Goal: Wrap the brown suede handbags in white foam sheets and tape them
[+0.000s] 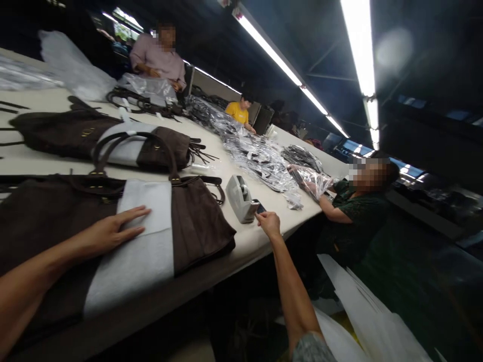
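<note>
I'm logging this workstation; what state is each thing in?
Near bag: lying down
White wrap: laid across near bag
Far bag: lying down, banded in white
Tape dispenser: standing upright
Left hand: fingers spread, resting on white wrap
Right hand: fingers closed at tape dispenser's front; anything held unclear
Clear plastic: crumpled
Ceiling lights: lit

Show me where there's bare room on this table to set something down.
Bare tabletop shows between the tape dispenser and the plastic-wrapped items, and between the near brown bag and the right hand. On the left, that bag and another brown bag crowd it.
</note>
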A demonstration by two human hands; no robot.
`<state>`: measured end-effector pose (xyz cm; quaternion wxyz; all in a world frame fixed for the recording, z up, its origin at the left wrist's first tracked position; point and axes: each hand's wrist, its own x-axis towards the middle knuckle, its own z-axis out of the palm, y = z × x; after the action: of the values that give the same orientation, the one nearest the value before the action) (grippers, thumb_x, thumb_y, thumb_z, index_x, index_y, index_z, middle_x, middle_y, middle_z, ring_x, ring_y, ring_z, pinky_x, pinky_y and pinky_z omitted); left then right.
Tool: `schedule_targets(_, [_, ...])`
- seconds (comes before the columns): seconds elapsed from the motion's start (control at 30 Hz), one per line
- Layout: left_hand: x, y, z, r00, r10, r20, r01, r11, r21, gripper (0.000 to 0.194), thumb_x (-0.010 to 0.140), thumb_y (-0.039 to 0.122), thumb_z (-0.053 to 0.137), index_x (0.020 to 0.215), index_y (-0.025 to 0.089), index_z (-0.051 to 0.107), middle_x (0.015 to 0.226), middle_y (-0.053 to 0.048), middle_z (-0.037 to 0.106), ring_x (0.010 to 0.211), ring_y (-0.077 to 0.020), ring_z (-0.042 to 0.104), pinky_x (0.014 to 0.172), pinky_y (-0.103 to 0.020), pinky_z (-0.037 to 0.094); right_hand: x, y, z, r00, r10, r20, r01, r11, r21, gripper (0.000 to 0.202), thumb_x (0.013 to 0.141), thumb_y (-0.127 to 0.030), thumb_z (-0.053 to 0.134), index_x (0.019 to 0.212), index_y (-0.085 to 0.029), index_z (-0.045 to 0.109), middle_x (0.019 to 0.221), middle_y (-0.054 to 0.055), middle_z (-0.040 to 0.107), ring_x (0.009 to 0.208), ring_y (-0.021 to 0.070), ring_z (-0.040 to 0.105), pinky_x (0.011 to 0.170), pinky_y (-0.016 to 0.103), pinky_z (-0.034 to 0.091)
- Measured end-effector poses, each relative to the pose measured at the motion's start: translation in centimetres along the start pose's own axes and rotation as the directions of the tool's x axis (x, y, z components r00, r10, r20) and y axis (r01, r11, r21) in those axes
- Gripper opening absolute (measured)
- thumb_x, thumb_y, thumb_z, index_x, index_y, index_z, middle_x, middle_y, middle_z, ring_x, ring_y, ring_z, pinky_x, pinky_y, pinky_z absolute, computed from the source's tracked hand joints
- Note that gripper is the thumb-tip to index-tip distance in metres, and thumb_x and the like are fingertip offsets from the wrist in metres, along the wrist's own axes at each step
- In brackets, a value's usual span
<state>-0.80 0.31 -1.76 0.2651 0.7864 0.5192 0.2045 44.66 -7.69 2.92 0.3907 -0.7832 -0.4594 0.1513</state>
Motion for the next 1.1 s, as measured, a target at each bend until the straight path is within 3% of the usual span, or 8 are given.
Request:
schedule_targets(0.13, [-0.6, 0.9, -0.2, 0.998, -0.019, 0.06, 0.025, 0.996, -0.087, 0.136, 0.05, 0.105, 0.027, 0.143, 0.009, 0.049, 0.159, -0.017, 0.033, 0.147, -0.0299, 0.035, 0.123, -0.038, 0.018, -3.6, -0.7, -0.8, 1.0, -0.023, -0.006, 0.024, 0.998, 0.066, 0.033, 0.075, -0.04, 0.066, 0.049, -0.019, 0.066, 0.047, 0.002, 0.059, 0.05, 0.015, 0.055, 0.06, 0.028, 0.045])
schedule_targets(0.27, [-0.9, 0.8, -0.1, 0.996, -0.009, 0.087, 0.022, 0.989, -0.145, 0.128, 0.053, 0.103, 0.031, 0.144, 0.016, 0.05, 0.162, -0.014, 0.029, 0.148, -0.0309, 0.031, 0.124, -0.039, 0.017, -9.6, -6.5, -0.3, 0.977, -0.186, 0.106, 0.121, 0.888, 0.444, 0.032, 0.076, -0.048, 0.072, 0.074, -0.016, 0.078, 0.056, 0.002, 0.064, 0.053, 0.0125, 0.054, 0.055, 0.025, 0.046])
schedule_targets(0.4, [-1.0, 0.9, 0.1, 0.995, -0.009, 0.097, 0.025, 0.985, -0.173, 0.119, 0.054, 0.102, 0.034, 0.138, 0.021, 0.058, 0.163, -0.012, 0.025, 0.148, -0.034, 0.031, 0.124, -0.039, 0.019, -14.1, -14.2, 3.6, 0.895, -0.317, 0.313, 0.112, 0.839, 0.532, 0.029, 0.079, -0.042, 0.073, 0.088, -0.015, 0.081, 0.056, 0.001, 0.066, 0.051, 0.0113, 0.057, 0.055, 0.024, 0.049])
schedule_targets(0.5, [-0.9, 0.9, 0.3, 0.997, -0.015, 0.081, 0.029, 0.984, -0.178, 0.115, 0.055, 0.1, 0.036, 0.137, 0.023, 0.059, 0.163, -0.011, 0.028, 0.147, -0.0347, 0.033, 0.123, -0.039, 0.022, -15.0, -17.2, 8.2, 0.846, -0.31, 0.433, 0.019, 0.831, 0.556, 0.025, 0.08, -0.036, 0.072, 0.087, -0.013, 0.08, 0.057, 0.001, 0.068, 0.047, 0.0106, 0.058, 0.049, 0.022, 0.047])
schedule_targets(0.6, [-0.9, 0.8, 0.6, 0.999, -0.005, 0.053, 0.015, 0.983, -0.185, 0.107, 0.06, 0.095, 0.038, 0.136, 0.023, 0.06, 0.161, -0.011, 0.031, 0.147, -0.0335, 0.034, 0.122, -0.039, 0.024, -14.7, -17.9, 12.4, 0.837, -0.21, 0.505, -0.104, 0.845, 0.525, 0.02, 0.083, -0.028, 0.067, 0.082, -0.011, 0.077, 0.053, 0.001, 0.066, 0.043, 0.0097, 0.057, 0.044, 0.02, 0.042])
schedule_targets(0.7, [-0.8, 0.6, 0.8, 0.999, 0.002, 0.035, 0.005, 0.98, -0.197, 0.098, 0.064, 0.087, 0.042, 0.136, 0.023, 0.061, 0.161, -0.011, 0.032, 0.146, -0.0322, 0.037, 0.122, -0.039, 0.025, -14.4, -17.8, 14.8, 0.846, -0.114, 0.521, -0.182, 0.856, 0.484, 0.017, 0.084, -0.022, 0.064, 0.075, -0.011, 0.073, 0.051, 0.0, 0.064, 0.041, 0.0089, 0.055, 0.043, 0.018, 0.04])
schedule_targets(1.0, [-0.7, 0.3, 1.2, 1.0, 0.013, 0.017, -0.008, 0.971, -0.239, 0.092, 0.065, 0.084, 0.047, 0.132, 0.023, 0.064, 0.16, -0.012, 0.034, 0.145, -0.0324, 0.038, 0.121, -0.039, 0.027, -13.7, -17.0, 17.0, 0.8, -0.024, 0.6, -0.244, 0.9, 0.361, 0.006, 0.084, -0.008, 0.061, 0.085, -0.013, 0.063, 0.045, -0.004, 0.061, 0.035, 0.008, 0.054, 0.038, 0.014, 0.04])
schedule_targets(1.1, [-0.8, 0.4, 1.0, 1.0, 0.006, 0.023, 0.0, 0.971, -0.239, 0.097, 0.062, 0.088, 0.046, 0.131, 0.023, 0.065, 0.16, -0.012, 0.033, 0.145, -0.0318, 0.037, 0.121, -0.037, 0.026, -13.2, -16.4, 17.4, 0.787, 0.002, 0.616, -0.236, 0.925, 0.299, 0.019, 0.084, -0.008, 0.064, 0.093, -0.018, 0.051, 0.044, -0.005, 0.061, 0.034, 0.0105, 0.055, 0.035, 0.014, 0.04])
